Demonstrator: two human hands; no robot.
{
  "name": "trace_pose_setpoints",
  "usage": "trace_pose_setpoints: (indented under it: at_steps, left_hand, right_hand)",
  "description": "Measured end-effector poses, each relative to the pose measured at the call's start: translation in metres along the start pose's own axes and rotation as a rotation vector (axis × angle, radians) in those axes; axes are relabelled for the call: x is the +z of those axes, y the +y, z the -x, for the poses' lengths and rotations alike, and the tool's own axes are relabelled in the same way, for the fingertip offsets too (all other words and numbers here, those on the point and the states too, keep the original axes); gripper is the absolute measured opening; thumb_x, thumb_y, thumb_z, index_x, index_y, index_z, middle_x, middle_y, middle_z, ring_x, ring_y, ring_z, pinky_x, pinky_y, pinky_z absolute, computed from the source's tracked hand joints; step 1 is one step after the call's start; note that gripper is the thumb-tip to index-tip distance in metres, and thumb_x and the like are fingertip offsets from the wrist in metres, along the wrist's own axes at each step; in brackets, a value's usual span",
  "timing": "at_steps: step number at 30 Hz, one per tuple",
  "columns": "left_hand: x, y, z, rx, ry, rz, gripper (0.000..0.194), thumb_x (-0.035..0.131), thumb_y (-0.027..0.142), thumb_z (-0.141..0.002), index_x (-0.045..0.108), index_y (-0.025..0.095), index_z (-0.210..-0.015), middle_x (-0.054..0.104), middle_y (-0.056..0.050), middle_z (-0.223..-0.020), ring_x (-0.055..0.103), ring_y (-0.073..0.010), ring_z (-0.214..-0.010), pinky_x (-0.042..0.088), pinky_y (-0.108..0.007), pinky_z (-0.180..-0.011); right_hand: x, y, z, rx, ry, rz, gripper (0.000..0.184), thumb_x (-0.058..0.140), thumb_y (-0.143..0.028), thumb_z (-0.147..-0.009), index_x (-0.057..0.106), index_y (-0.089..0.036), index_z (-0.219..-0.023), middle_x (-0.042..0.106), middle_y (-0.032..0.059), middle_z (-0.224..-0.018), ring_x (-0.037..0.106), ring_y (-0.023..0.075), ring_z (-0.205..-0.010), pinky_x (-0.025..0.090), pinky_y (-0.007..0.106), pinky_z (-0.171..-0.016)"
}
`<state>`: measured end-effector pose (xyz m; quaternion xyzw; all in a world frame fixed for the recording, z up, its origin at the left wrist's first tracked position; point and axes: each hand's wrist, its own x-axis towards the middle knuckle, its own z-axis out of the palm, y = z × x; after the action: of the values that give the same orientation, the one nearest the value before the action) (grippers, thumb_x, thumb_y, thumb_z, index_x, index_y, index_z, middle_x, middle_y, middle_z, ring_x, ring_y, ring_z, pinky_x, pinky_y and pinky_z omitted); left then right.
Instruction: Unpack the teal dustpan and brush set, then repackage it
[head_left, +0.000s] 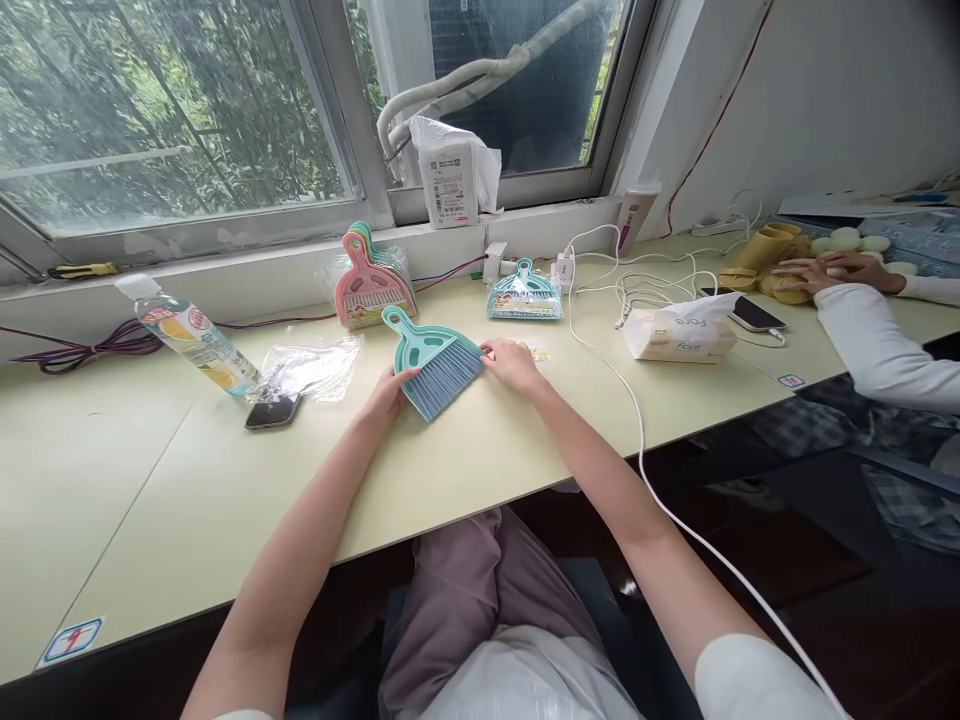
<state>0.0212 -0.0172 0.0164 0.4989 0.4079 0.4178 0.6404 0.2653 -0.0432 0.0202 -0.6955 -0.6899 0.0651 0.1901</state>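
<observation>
A small teal hand brush (433, 362) with blue-grey bristles lies on the pale green table (225, 480), handle pointing away. My left hand (386, 392) grips its left bristle edge with curled fingers. My right hand (512, 364) rests at the brush's right edge, fingers touching the bristles. A tiny label or sticker (537, 352) lies just beyond my right hand.
A stack of pink and teal dustpan sets (369, 282) and a packaged teal set (523, 296) stand behind. A bottle (193, 335), phone (271, 410) and empty plastic bag (311, 366) lie left. A tissue pack (679, 333), cables and another person's hands (832, 272) are right.
</observation>
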Motion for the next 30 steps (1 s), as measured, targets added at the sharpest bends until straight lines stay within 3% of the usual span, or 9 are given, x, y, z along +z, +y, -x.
trace_pose_setpoints:
  at_steps: [3,7,10,14,19,23,27,30]
  left_hand:
    - [-0.005,0.002,-0.004,-0.006,0.128,0.033,0.034,0.068,0.028,-0.071,0.060,0.018,-0.103,0.069,-0.006,-0.094,0.069,-0.0214,-0.088,0.060,-0.032,-0.076]
    - [-0.011,0.006,-0.007,-0.003,0.230,0.116,0.028,0.064,0.025,-0.074,0.059,0.019,-0.101,0.068,-0.005,-0.094,0.068,-0.0210,-0.090,0.061,-0.032,-0.076]
    - [-0.012,0.008,-0.007,0.019,0.230,0.172,0.028,0.063,0.021,-0.075,0.058,0.018,-0.102,0.067,-0.005,-0.097,0.068,-0.0199,-0.091,0.061,-0.031,-0.078]
    - [-0.011,0.007,-0.007,0.008,0.230,0.162,0.030,0.064,0.021,-0.074,0.058,0.018,-0.103,0.067,-0.006,-0.099,0.068,-0.0202,-0.092,0.061,-0.031,-0.078]
    - [-0.012,0.005,-0.008,0.019,0.226,0.109,0.035,0.066,0.022,-0.073,0.058,0.020,-0.107,0.067,-0.006,-0.101,0.068,-0.0216,-0.093,0.061,-0.035,-0.080]
    - [-0.015,0.002,-0.010,0.022,0.219,0.104,0.036,0.066,0.023,-0.074,0.057,0.021,-0.109,0.068,-0.005,-0.100,0.068,-0.0215,-0.094,0.061,-0.035,-0.081]
    - [-0.015,0.001,-0.011,0.016,0.220,0.135,0.037,0.067,0.021,-0.073,0.058,0.021,-0.109,0.068,-0.005,-0.100,0.068,-0.0202,-0.091,0.060,-0.033,-0.081]
    - [-0.014,0.001,-0.011,0.015,0.215,0.150,0.037,0.069,0.020,-0.072,0.059,0.020,-0.107,0.068,-0.005,-0.099,0.068,-0.0198,-0.090,0.060,-0.032,-0.081]
  right_hand:
    - [0.010,-0.003,0.000,0.066,0.079,0.040,0.037,0.048,-0.034,-0.092,0.059,-0.019,-0.125,0.051,0.0167,-0.138,0.044,0.0326,-0.128,0.032,0.051,-0.103]
    - [0.020,0.006,-0.005,0.121,-0.034,0.012,0.045,0.045,-0.039,-0.095,0.050,-0.019,-0.135,0.036,0.0167,-0.151,0.029,0.0335,-0.141,0.023,0.055,-0.109]
    - [0.022,0.011,-0.010,0.040,-0.028,-0.050,0.035,0.042,-0.023,-0.095,0.059,-0.023,-0.126,0.046,0.0103,-0.146,0.040,0.0276,-0.135,0.029,0.048,-0.109]
    - [0.023,0.014,-0.016,-0.051,0.032,-0.178,0.039,0.045,-0.006,-0.085,0.069,-0.022,-0.112,0.064,0.0073,-0.123,0.056,0.0218,-0.115,0.043,0.035,-0.098]
    - [0.026,0.010,-0.016,-0.142,0.074,-0.304,0.045,0.047,-0.001,-0.075,0.071,-0.019,-0.109,0.064,0.0084,-0.120,0.057,0.0204,-0.114,0.043,0.034,-0.101]
    - [0.024,0.001,-0.011,0.014,0.114,-0.207,0.045,0.048,-0.014,-0.085,0.059,-0.018,-0.128,0.042,0.0134,-0.146,0.039,0.0245,-0.136,0.030,0.042,-0.112]
    - [0.020,-0.002,-0.007,0.209,-0.068,-0.058,0.067,0.048,-0.046,-0.091,0.034,-0.011,-0.146,0.021,0.0219,-0.156,0.014,0.0374,-0.146,0.012,0.059,-0.113]
    - [0.017,0.000,-0.006,0.145,-0.119,-0.006,0.057,0.044,-0.041,-0.094,0.043,-0.008,-0.140,0.027,0.0217,-0.155,0.021,0.0322,-0.145,0.017,0.048,-0.115]
